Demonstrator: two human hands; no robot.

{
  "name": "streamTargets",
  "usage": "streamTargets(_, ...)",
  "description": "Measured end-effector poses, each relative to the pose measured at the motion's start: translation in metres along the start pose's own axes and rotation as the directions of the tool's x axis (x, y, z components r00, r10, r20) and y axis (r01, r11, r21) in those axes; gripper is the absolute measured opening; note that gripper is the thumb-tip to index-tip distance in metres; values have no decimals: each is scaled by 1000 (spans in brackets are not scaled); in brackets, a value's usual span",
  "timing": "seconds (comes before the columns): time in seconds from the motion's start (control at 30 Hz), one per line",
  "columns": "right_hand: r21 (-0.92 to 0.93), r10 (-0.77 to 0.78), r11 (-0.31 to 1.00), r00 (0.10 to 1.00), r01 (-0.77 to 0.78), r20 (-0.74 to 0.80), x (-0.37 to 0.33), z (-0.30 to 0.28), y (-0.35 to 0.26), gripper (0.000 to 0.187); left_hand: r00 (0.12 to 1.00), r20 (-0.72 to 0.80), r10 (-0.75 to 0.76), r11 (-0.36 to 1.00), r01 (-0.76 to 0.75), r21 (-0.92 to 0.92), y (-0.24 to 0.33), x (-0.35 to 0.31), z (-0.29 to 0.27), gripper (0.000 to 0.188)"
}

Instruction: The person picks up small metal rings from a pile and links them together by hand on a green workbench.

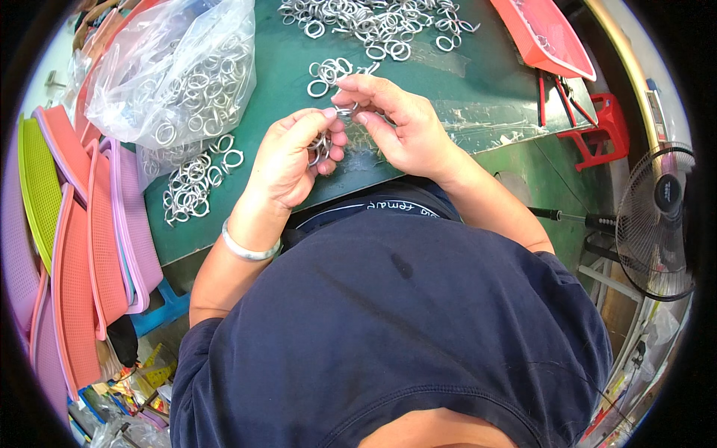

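Baskets in orange, purple and lime green stand on edge, pressed together and tilted, along the left side of the scene. A blue piece of furniture, mostly hidden, shows on the near side just right of them. Next comes a clear plastic bag on the left part of the green table, with many silver rings visible through it. A loose heap of rings lies on the near side of the bag.

A pale bracelet circles the left wrist. The left hand is at the near edge of the table, its grip clamped on a few metal rings within the curled fingers. A small cluster of rings sits on the table just beyond the hands, and a large pile of rings spreads along the far side.

The right hand faces the left one, thumb and forefinger tips apart, with metal between the two hands; I cannot tell whether its grip is closed on any of it. Farther right are a red tray at the far corner, a red stool and a black fan.
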State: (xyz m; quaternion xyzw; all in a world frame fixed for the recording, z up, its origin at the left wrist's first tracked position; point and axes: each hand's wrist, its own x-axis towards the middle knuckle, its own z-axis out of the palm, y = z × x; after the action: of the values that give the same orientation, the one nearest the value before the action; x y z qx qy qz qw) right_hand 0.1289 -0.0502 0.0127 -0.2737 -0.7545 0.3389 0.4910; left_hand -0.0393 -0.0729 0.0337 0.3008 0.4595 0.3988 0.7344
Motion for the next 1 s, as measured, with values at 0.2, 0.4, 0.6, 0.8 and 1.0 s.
streamTargets(0.2, -117, -73, 990, 997, 75, 25, -1, -4, -2, 42, 996, 17, -83, 984, 84, -158, 4, 4, -2, 13)
streamTargets(0.4, 106, -3, 994, 993, 16, -119, -2, 0, -1, 45, 998, -24, 54, 998, -55, -39, -3, 5, -2, 9)
streamTargets(0.6, 68, 312, 949, 948, -308, -58, -4, -8, 7, 27, 967, -54, 248, 945, -230, 232, -14, 5, -2, 10)
streamTargets(0.8, -289, -159, 946, 987, 143, -31, 0, -11, -1, 18, 986, -3, 169, 986, -169, -10, -11, 7, 1, 16)
streamTargets(1.0, -425, -354, 835, 932, 351, 74, -1, -9, 3, 22, 990, 24, 139, 963, -130, -235, -11, 8, -3, 17)
